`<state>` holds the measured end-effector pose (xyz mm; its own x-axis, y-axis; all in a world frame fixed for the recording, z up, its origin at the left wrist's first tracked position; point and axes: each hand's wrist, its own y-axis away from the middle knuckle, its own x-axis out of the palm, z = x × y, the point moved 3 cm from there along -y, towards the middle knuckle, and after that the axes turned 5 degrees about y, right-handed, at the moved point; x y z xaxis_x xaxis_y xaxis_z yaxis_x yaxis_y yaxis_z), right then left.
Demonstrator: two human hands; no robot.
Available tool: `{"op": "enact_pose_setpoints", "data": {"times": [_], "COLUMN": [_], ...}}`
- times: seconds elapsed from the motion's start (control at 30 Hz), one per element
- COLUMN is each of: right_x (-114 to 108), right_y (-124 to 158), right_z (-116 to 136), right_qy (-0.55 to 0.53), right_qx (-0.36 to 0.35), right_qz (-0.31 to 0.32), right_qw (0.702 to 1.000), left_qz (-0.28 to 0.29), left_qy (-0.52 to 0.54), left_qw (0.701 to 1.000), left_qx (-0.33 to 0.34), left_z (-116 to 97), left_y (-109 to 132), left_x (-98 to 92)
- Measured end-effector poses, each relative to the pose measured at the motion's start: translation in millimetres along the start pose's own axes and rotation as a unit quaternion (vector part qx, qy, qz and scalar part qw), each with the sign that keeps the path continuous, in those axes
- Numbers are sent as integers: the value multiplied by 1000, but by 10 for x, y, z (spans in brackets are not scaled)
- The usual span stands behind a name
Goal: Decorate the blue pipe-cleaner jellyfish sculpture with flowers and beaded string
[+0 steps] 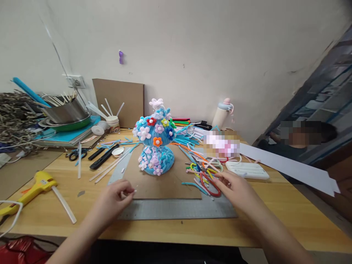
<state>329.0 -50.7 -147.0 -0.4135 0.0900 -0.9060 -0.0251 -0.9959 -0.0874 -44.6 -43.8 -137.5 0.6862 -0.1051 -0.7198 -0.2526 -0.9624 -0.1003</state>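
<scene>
A blue mushroom-shaped pipe-cleaner craft (155,137) stands upright on a brown cardboard sheet (167,189). Fuzzy flowers in several colours cover its cap and base. My left hand (118,196) is over the sheet's front left edge, fingers curled into a pinch with a tiny white piece at the tips. On the right, my right hand (231,185) has its fingers stretched out and slightly apart by the red handles of the scissors (210,185). Those scissors lie among coloured pipe cleaners (199,183); whether the fingertips touch the handles is hard to tell.
A yellow glue gun (42,183) lies at left, near a black utility knife (104,157) and dark scissors (77,154). A white case (247,171), a bottle (220,114) and white strips (288,167) are at right. Another person (299,146) is beyond the table.
</scene>
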Motion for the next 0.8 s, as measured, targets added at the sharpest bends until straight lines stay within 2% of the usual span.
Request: {"op": "enact_pose_setpoints", "data": {"times": [0.07, 0.17, 0.27, 0.47, 0.8], "right_x": [24, 74, 122, 181, 299], "right_y": [82, 145, 164, 181, 184], "right_z": [1, 31, 89, 162, 208], "right_qy": [-26, -45, -50, -53, -50], "right_qx": [-8, -26, -41, -45, -47], "right_qz": [-16, -37, -32, -23, -2], "right_qw": [1000, 998, 997, 997, 998], "left_qz": [32, 93, 114, 89, 155], "left_qy": [-143, -268, -296, -346, -416], "left_qw": [989, 956, 944, 930, 888], "left_qx": [28, 71, 89, 91, 117], "left_z": [172, 248, 254, 360, 291], "left_y": [84, 160, 201, 294, 294], "left_x": [-149, -166, -77, 16, 33]}}
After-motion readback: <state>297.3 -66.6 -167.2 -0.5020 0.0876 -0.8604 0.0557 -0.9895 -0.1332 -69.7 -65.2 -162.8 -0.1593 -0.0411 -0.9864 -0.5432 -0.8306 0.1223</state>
